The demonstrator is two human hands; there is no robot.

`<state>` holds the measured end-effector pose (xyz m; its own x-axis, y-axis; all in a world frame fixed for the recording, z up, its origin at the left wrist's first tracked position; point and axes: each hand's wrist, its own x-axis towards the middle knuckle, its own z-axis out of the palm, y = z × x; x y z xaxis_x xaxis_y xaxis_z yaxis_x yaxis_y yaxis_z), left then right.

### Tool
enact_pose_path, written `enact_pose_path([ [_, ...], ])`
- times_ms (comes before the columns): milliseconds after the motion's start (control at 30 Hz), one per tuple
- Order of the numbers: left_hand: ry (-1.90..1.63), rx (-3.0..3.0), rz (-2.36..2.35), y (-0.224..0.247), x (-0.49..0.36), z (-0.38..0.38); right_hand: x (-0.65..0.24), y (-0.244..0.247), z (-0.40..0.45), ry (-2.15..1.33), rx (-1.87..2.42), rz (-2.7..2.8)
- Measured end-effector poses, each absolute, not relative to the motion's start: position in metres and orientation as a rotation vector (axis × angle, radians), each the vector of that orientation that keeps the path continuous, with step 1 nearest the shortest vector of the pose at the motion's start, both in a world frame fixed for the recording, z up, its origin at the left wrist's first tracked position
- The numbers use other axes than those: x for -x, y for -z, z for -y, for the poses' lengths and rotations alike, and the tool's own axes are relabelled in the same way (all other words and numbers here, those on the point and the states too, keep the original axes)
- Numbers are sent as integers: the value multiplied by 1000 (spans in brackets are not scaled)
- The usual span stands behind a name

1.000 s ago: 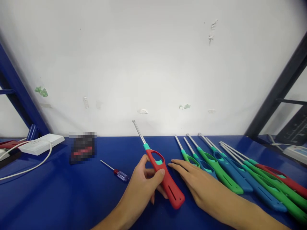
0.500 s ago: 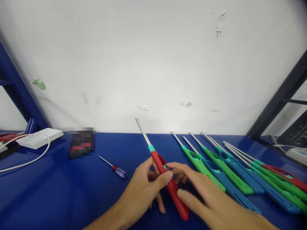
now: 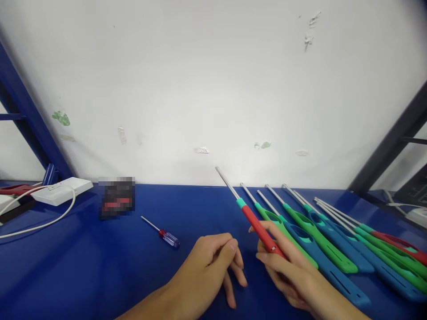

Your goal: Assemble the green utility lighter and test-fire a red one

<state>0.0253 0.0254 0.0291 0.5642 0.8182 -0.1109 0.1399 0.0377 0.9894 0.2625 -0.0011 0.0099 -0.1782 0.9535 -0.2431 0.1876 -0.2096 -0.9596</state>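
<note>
A red lighter (image 3: 259, 226) with a teal collar and a long metal tube is in my right hand (image 3: 283, 262), its tube pointing up and left. The lower end of its handle is hidden by my palm. Just left of it, my left hand (image 3: 213, 271) hovers over the blue table with its thumb against the index finger and the other fingers loosely curled; nothing shows in it. Right of my hands lie several similar lighters, among them a green one (image 3: 320, 242), a blue one (image 3: 343, 282) and a red one (image 3: 400, 242).
A screwdriver (image 3: 169, 238) with a clear purple handle lies left of my hands on the blue table (image 3: 83, 266). Behind it are a pixelated dark object (image 3: 117, 198) and a white box (image 3: 63, 191) with a white cable. A white wall (image 3: 200, 89) stands behind.
My left hand has let go of the red lighter. My right hand has taken it and moved it to the right, and the lighter has turned about its length.
</note>
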Motion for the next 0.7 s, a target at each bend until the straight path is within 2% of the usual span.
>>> enact_pose_path([
  [367,-573,-1527,-863,-27,-24,-28,-261,-24,10,-1616,1439,1237],
  [700,-550,-1565,-877,-23,-22,-30,-258,-13,0,-1529,1428,1185],
])
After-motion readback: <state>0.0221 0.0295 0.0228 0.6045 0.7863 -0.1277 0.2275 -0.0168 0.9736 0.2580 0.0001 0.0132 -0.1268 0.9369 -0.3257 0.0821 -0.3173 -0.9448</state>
